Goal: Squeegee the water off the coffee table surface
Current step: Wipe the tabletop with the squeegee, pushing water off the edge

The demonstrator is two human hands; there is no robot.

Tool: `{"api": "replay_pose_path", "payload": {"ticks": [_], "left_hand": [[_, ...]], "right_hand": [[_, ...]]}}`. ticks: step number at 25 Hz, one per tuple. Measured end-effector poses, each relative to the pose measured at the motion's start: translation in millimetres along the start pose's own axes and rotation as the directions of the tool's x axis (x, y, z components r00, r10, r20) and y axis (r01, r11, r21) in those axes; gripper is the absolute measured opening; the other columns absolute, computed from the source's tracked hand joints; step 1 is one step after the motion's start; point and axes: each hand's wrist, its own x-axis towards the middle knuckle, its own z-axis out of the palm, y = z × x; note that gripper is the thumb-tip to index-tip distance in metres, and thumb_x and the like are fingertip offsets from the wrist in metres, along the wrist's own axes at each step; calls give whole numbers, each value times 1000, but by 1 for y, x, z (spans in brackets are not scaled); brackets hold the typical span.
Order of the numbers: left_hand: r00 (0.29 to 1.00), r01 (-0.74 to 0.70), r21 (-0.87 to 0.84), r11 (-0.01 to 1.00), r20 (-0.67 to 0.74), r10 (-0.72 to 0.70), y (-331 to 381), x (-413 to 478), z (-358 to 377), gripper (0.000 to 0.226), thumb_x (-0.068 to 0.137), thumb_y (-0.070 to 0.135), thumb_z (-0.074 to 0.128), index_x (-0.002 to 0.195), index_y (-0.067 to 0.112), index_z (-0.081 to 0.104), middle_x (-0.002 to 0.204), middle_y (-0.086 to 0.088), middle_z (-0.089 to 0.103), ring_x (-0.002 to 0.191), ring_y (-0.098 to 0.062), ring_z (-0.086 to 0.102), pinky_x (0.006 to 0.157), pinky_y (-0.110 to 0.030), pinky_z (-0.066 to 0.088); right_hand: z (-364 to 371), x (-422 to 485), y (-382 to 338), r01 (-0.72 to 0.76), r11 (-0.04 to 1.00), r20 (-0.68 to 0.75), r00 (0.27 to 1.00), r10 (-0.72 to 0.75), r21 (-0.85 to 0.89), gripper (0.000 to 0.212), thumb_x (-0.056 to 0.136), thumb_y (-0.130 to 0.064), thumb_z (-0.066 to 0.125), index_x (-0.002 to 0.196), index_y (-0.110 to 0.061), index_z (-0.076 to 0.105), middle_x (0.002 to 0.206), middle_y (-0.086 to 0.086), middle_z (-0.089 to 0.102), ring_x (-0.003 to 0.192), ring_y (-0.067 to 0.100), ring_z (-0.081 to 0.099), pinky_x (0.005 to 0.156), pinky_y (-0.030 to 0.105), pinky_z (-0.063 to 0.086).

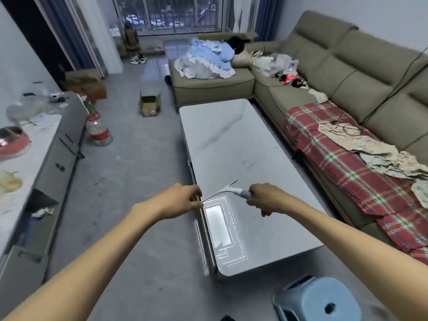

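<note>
A pale blue round plastic stool [316,302] stands at the near end of a long white marble-look coffee table [243,147], where a person leans in with both bare arms outstretched. The right hand [266,198] is clenched around the grey handle of a slim white squeegee [225,190] lying across the table's near left part, while the left hand [181,199] pinches the blade's tip at the table edge. Beyond, a red plaid blanket [342,163] drapes the olive-green sectional sofa [347,72] beside the table.
</note>
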Motion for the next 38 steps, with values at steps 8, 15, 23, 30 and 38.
{"api": "replay_pose_path", "payload": {"ticks": [8,15,23,30,38], "left_hand": [[993,18,40,999,112,-23,-136,128,-85,39,76,25,48,113,32,56,79,5,61,88,-21,60,61,-30,42],[997,0,61,998,76,-4,-230,247,-219,33,81,27,47,113,35,56,82,6,61,89,-25,62,81,-38,52],[973,-116,40,992,203,105,-330,435,-323,27,79,22,44,100,26,60,71,8,52,70,-21,66,68,-31,50],[917,-250,31,968,329,226,-356,611,-409,28,76,17,53,102,28,59,78,4,59,77,-23,61,75,-34,53],[887,-228,60,972,424,182,-352,813,-418,33,81,14,53,111,26,58,85,5,59,88,-20,58,75,-33,47]], "right_hand": [[-35,180,-80,-35,999,80,996,35,-8,31,93,-40,47,77,-14,53,67,2,57,41,14,46,33,13,30],[-133,325,-181,-66,994,53,997,61,87,30,94,-40,47,79,-15,55,71,4,57,49,18,45,38,17,31],[-208,491,-236,-246,960,-16,968,250,137,27,94,-27,47,67,-29,42,69,-3,51,50,16,45,40,20,32],[-279,595,-224,-408,897,-24,908,418,168,29,97,-26,42,70,-34,42,76,-9,46,59,14,46,54,27,36],[-333,767,-137,-458,729,36,857,513,508,22,96,-31,42,116,-32,52,87,6,59,61,24,48,45,23,34]]}}
